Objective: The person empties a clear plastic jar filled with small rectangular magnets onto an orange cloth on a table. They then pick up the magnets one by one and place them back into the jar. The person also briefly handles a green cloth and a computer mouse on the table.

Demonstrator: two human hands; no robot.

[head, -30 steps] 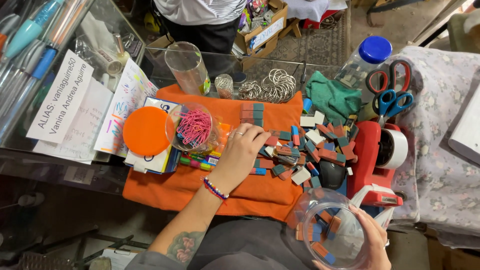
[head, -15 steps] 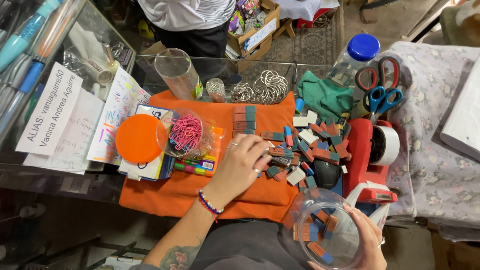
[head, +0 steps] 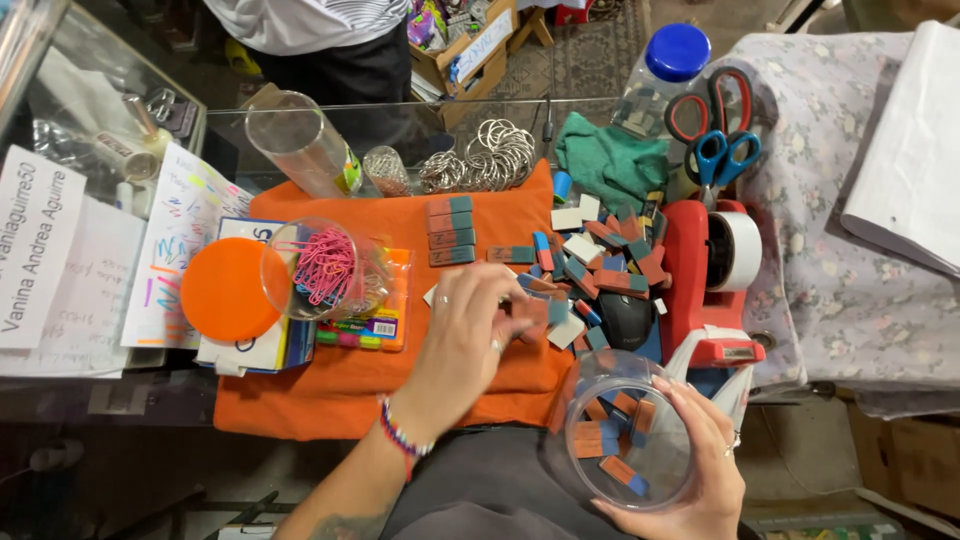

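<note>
The right hand (head: 700,470) holds a clear round plastic jar (head: 625,435) in its grip, mouth tilted up-left; the left hand (head: 470,335) closes its fingers over red-and-blue rectangular erasers (head: 600,270), lying every which way.

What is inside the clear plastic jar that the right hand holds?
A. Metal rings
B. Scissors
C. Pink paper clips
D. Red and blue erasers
D: the clear plastic jar in the right hand holds several small red and blue erasers, of the same kind as the pile on the orange cloth where the left hand rests.
</note>
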